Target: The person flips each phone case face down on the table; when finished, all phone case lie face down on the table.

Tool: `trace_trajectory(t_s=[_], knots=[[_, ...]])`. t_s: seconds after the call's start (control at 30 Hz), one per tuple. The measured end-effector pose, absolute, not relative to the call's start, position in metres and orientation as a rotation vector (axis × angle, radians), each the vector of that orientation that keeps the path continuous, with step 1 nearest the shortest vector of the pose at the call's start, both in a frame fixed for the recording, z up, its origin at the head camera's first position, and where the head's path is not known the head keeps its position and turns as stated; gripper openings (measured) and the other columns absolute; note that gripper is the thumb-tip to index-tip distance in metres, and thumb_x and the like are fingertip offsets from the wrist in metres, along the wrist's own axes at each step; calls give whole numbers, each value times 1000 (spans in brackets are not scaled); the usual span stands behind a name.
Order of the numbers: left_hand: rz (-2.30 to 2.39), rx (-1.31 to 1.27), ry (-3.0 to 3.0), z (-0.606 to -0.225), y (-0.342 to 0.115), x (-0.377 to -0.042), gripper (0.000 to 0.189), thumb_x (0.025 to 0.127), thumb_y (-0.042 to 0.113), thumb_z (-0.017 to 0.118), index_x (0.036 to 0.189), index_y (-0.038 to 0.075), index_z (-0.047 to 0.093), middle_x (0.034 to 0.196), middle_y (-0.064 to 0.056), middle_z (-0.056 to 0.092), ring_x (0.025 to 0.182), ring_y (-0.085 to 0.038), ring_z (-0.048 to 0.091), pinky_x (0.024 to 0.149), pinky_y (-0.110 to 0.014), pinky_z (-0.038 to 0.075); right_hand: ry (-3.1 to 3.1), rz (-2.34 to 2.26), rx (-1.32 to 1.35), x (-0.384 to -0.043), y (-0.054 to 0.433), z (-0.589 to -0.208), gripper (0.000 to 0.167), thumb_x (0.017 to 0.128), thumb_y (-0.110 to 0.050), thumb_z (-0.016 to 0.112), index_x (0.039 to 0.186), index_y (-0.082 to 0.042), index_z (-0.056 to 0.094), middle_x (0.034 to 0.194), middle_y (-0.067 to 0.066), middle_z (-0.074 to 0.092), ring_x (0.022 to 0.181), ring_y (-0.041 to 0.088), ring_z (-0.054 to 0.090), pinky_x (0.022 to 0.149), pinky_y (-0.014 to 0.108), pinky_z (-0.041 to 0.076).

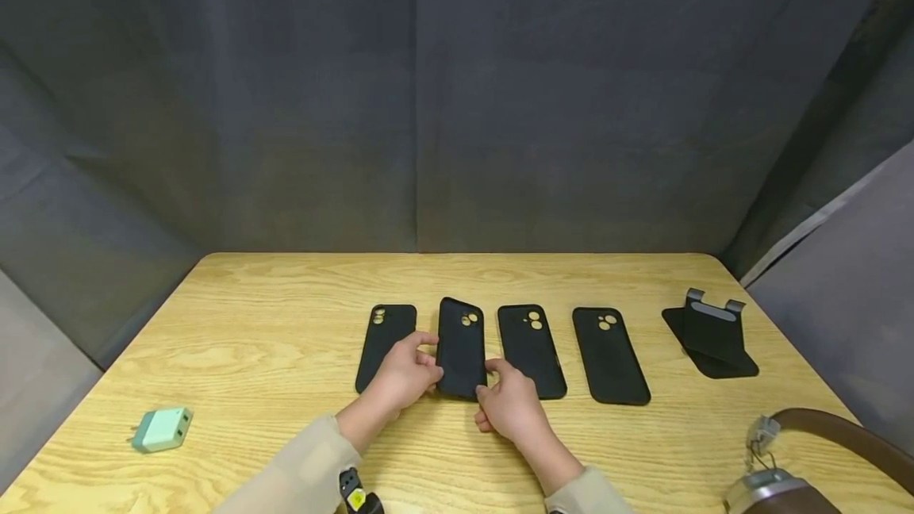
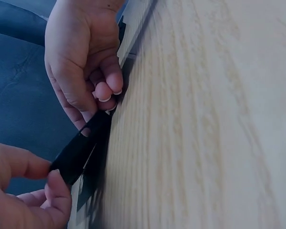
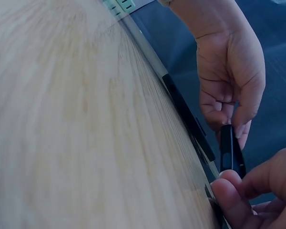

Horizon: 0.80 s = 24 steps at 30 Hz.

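Observation:
Several black phone cases lie in a row with their camera cutouts at the far end. The second phone case (image 1: 461,351) from the left is tilted, one long side raised off the table. My left hand (image 1: 405,375) pinches its left edge between thumb and fingers. Its lower right edge is pinched by my right hand (image 1: 511,404). In the left wrist view the tilted phone case (image 2: 81,150) spans both hands' fingertips. To its left is another phone case (image 1: 385,343), partly covered by my left hand. On its right are a third phone case (image 1: 531,351) and a fourth (image 1: 610,355).
A black folding stand (image 1: 714,335) is at the table's right side. Brown headphones (image 1: 842,439) occupy the near right corner. A mint green charger plug (image 1: 164,429) lies at the left. Dark curtain (image 1: 428,101) hangs behind the wooden table (image 1: 286,300).

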<state>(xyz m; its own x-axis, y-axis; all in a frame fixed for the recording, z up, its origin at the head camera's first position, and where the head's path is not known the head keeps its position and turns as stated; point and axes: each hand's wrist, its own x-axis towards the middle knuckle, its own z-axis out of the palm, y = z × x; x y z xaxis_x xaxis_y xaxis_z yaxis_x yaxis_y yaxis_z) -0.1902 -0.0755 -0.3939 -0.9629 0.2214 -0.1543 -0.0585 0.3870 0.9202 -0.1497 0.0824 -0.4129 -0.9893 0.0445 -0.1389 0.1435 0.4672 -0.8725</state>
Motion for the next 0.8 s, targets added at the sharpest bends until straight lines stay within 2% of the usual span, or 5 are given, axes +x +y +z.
trace_trajectory(t_s=[0.27, 0.8], knots=[[1746, 152, 2346, -391, -80, -191, 49, 80, -6, 57, 127, 0, 47, 79, -6, 50, 64, -14, 50, 62, -33, 52, 2510, -1668, 141, -153, 78, -415, 45, 88, 0, 53, 131, 9, 41, 58, 7, 60, 47, 14, 61, 48, 27, 52], [1733, 151, 2393, -379, -85, -189, 46, 83, 0, 61, 127, 0, 49, 82, -8, 52, 66, -15, 52, 64, -36, 52, 2398, -1749, 62, -162, 71, -418, 45, 89, 1, 52, 132, 8, 41, 56, 7, 60, 48, 13, 61, 49, 29, 53]])
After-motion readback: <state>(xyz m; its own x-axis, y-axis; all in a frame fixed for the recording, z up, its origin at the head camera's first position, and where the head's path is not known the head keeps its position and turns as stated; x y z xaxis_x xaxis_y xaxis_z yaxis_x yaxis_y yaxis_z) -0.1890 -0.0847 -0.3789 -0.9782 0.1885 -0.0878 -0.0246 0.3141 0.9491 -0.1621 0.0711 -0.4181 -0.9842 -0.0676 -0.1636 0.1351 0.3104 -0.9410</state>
